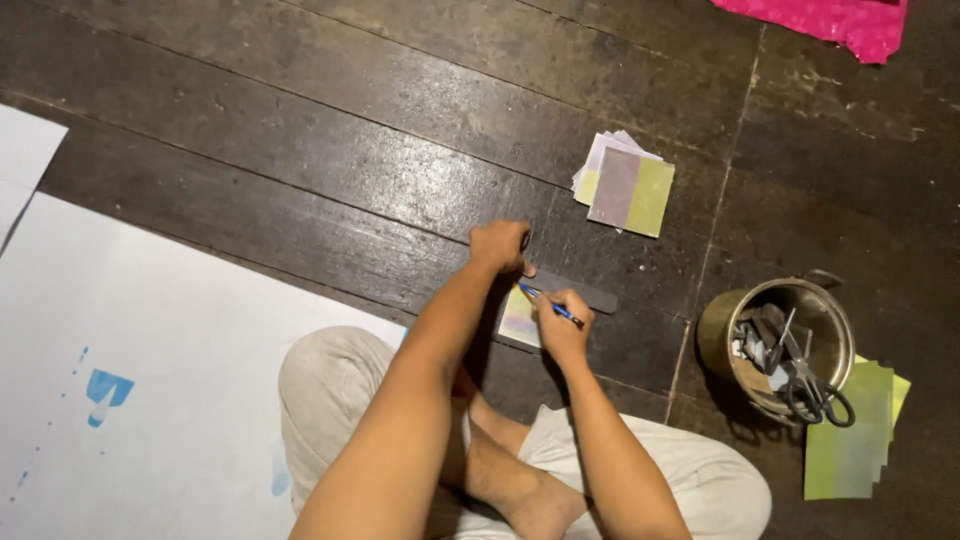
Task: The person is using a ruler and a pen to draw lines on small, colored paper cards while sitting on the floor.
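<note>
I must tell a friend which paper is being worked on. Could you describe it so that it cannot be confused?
On the dark wooden floor, find the person's two hands. The small pastel paper square lies under a grey ruler. Unlike the paper stack farther away, it is single and being marked.

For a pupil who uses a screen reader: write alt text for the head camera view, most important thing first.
Seated on a dark wooden floor, a person's left hand presses a dark ruler onto a small coloured paper square while the right hand marks along it with a blue pencil. Nearby lie a stack of paper squares and a metal pot holding scissors.
</note>
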